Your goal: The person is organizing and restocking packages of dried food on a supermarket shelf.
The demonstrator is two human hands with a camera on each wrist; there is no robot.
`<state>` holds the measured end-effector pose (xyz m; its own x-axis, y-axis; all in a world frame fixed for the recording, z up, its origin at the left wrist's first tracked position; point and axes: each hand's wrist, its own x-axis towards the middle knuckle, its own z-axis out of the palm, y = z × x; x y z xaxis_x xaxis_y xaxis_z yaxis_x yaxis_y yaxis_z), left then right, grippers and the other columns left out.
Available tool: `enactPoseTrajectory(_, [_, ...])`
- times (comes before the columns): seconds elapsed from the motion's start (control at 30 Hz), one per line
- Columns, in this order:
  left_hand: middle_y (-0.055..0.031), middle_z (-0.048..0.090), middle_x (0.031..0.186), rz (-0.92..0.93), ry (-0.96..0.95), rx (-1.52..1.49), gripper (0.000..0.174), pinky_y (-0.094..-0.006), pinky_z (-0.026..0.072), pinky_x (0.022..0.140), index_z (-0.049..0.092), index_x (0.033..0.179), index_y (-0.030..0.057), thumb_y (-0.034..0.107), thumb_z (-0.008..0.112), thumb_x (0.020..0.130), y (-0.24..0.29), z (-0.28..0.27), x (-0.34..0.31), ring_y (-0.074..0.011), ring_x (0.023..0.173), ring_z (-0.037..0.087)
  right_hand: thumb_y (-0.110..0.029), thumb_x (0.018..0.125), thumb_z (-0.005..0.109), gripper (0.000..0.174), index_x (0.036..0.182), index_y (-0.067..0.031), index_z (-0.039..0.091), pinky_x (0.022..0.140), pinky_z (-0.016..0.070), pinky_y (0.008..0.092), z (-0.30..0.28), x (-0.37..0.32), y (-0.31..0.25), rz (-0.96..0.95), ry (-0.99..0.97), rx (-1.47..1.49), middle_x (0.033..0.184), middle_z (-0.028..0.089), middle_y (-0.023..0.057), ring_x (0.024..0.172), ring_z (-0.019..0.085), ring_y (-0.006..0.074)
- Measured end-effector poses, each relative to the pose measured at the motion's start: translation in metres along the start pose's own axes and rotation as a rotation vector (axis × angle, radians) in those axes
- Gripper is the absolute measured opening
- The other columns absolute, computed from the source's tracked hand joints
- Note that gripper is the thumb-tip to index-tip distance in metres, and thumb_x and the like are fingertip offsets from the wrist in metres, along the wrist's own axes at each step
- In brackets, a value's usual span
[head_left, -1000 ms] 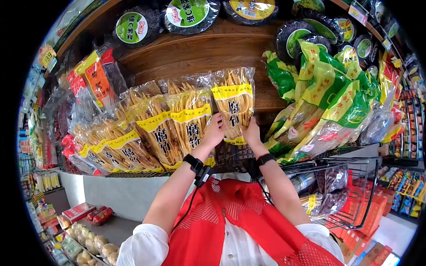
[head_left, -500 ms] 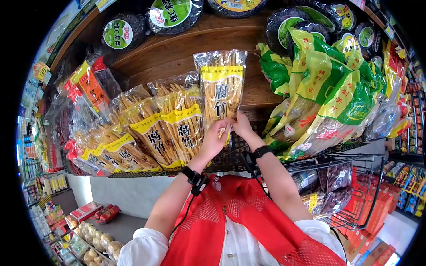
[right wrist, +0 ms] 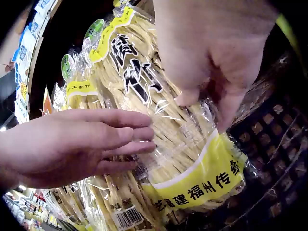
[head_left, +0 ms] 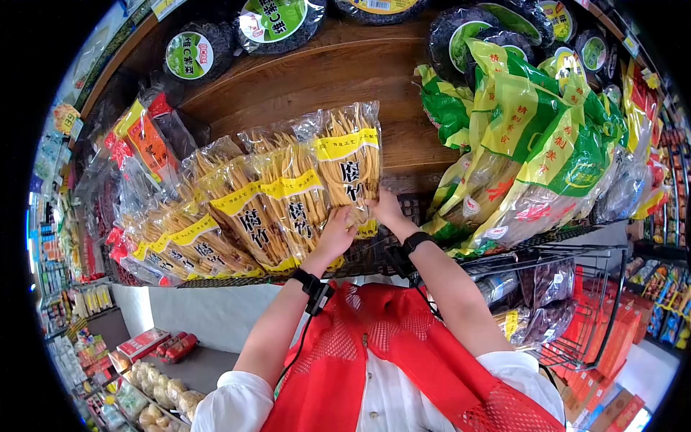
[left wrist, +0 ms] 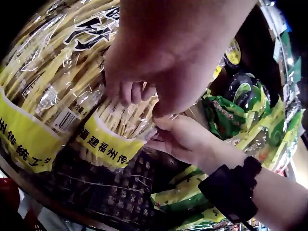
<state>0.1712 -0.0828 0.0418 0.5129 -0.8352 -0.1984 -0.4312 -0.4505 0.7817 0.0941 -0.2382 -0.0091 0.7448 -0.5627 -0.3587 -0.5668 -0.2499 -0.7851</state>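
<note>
A clear bag of dried bean curd sticks (head_left: pixel 349 169) with a yellow band stands at the right end of a row of similar bags (head_left: pixel 252 216). My right hand (head_left: pixel 389 211) pinches its lower right edge, the thumb on the front in the right wrist view. Against the bag's lower left front lies my left hand (head_left: pixel 337 234); its fingers look nearly straight in the right wrist view. A second yellow band (right wrist: pixel 197 187) crosses the bag's bottom, just above the dark lattice base (right wrist: pixel 274 139). The bag's back is hidden.
Green and yellow bags (head_left: pixel 533 158) lean together on the right. Round dark packs (head_left: pixel 273 21) line the upper shelf. A red and orange packet (head_left: pixel 152 144) is at the left. Below the shelf's right side stands a black wire basket (head_left: pixel 568 309) with packages inside.
The bag was lifted and moved left from its earlier spot, then came down beside the row. Both hands moved with it; they were close together at its bottom and are now lower, at its sides.
</note>
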Motion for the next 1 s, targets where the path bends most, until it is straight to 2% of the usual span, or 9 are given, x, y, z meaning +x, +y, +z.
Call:
enactPoseTrajectory(0.07, [-0.0199, 0.045, 0.118, 0.004, -0.012, 0.032, 0.044, -0.0384, 0.0415, 0.088, 0.043, 0.116, 0.0003, 0.009, 0.057, 0.076, 0.003, 0.001, -0.002, -0.0374, 0.103, 0.049, -0.021, 0.075, 0.064, 0.054, 0.117, 0.0048, 0.042, 0.081, 0.0444, 0.0429, -0.002, -0.006, -0.009, 0.013, -0.029, -0.011, 0.109, 0.052, 0.0274, 0.095, 0.052, 0.0432])
enactPoseTrajectory(0.17, [-0.0200, 0.043, 0.120, 0.100, -0.021, 0.137, 0.045, -0.0390, 0.0421, 0.088, 0.043, 0.116, -0.0006, 0.009, 0.057, 0.075, 0.020, -0.008, -0.004, -0.0376, 0.103, 0.049, -0.015, 0.076, 0.060, 0.060, 0.127, 0.0013, 0.033, 0.092, 0.0386, 0.0452, -0.016, -0.038, -0.060, 0.077, 0.259, 0.080, 0.127, 0.037, 0.0273, 0.109, 0.044, 0.0432])
enactPoseTrajectory(0.23, [-0.0201, 0.042, 0.121, 0.197, -0.028, 0.204, 0.045, -0.0393, 0.0429, 0.087, 0.043, 0.116, -0.0008, 0.010, 0.058, 0.074, 0.022, -0.009, -0.008, -0.0376, 0.103, 0.049, -0.010, 0.075, 0.056, 0.067, 0.134, -0.0072, 0.026, 0.102, 0.0245, 0.0499, -0.012, -0.047, -0.070, -0.368, 0.547, -0.527, 0.141, 0.017, 0.0207, 0.127, 0.025, 0.0386])
enactPoseTrajectory(0.27, [-0.0199, 0.042, 0.121, 0.174, -0.095, 0.244, 0.045, -0.0395, 0.0440, 0.086, 0.045, 0.114, -0.0006, 0.010, 0.058, 0.074, 0.023, -0.010, -0.008, -0.0376, 0.103, 0.050, -0.010, 0.075, 0.056, 0.067, 0.134, -0.0072, 0.026, 0.102, 0.0245, 0.0499, -0.008, -0.048, -0.071, -0.355, 0.559, -0.529, 0.141, 0.017, 0.0207, 0.127, 0.025, 0.0386])
enactPoseTrajectory(0.33, [-0.0197, 0.041, 0.122, 0.182, -0.173, 0.284, 0.044, -0.0398, 0.0451, 0.084, 0.046, 0.113, -0.0005, 0.011, 0.059, 0.073, 0.021, -0.013, -0.009, -0.0375, 0.102, 0.050, -0.009, 0.075, 0.054, 0.071, 0.138, -0.0155, 0.023, 0.106, 0.0120, 0.0530, -0.002, -0.051, -0.074, -0.412, 0.227, -0.733, 0.146, 0.005, 0.0126, 0.135, 0.006, 0.0308])
enactPoseTrajectory(0.7, [-0.0225, 0.045, 0.118, 0.303, -0.334, 0.277, 0.036, -0.0384, 0.0407, 0.091, 0.052, 0.110, 0.0007, 0.012, 0.058, 0.076, 0.011, -0.034, -0.030, -0.0373, 0.107, 0.047, -0.016, 0.076, 0.058, 0.071, 0.138, -0.0166, 0.023, 0.106, 0.0127, 0.0527, 0.003, -0.068, -0.112, -0.257, 0.213, -0.796, 0.147, 0.004, 0.0108, 0.134, 0.008, 0.0333])
enactPoseTrajectory(0.83, [-0.0207, 0.046, 0.117, 0.466, -0.331, 0.207, 0.034, -0.0365, 0.0407, 0.090, 0.053, 0.110, 0.0002, 0.012, 0.057, 0.078, -0.006, -0.051, -0.038, -0.0355, 0.104, 0.049, -0.019, 0.076, 0.060, 0.070, 0.137, -0.0155, 0.025, 0.105, 0.0154, 0.0524, 0.016, -0.070, -0.117, -0.213, 0.219, -0.762, 0.146, 0.005, 0.0117, 0.133, 0.011, 0.0332])
enactPoseTrajectory(0.9, [-0.0205, 0.045, 0.121, 0.382, -0.368, 0.189, 0.032, -0.0355, 0.0396, 0.092, 0.054, 0.109, -0.0001, 0.012, 0.056, 0.080, -0.013, -0.059, -0.037, -0.0352, 0.107, 0.049, -0.017, 0.077, 0.058, 0.067, 0.136, -0.0150, 0.026, 0.104, 0.0180, 0.0527, 0.007, -0.072, -0.118, -0.180, 0.122, -0.736, 0.146, 0.009, 0.0112, 0.133, 0.015, 0.0335])
enactPoseTrajectory(1.0, [-0.0208, 0.044, 0.125, 0.407, -0.280, 0.288, 0.031, -0.0378, 0.0429, 0.088, 0.055, 0.107, 0.0021, 0.013, 0.055, 0.078, -0.025, -0.074, -0.037, -0.0365, 0.103, 0.052, -0.010, 0.078, 0.052, 0.061, 0.134, -0.0131, 0.030, 0.100, 0.0246, 0.0534, 0.004, -0.090, -0.111, -0.211, 0.285, -0.529, 0.143, 0.019, 0.0148, 0.128, 0.026, 0.0328])
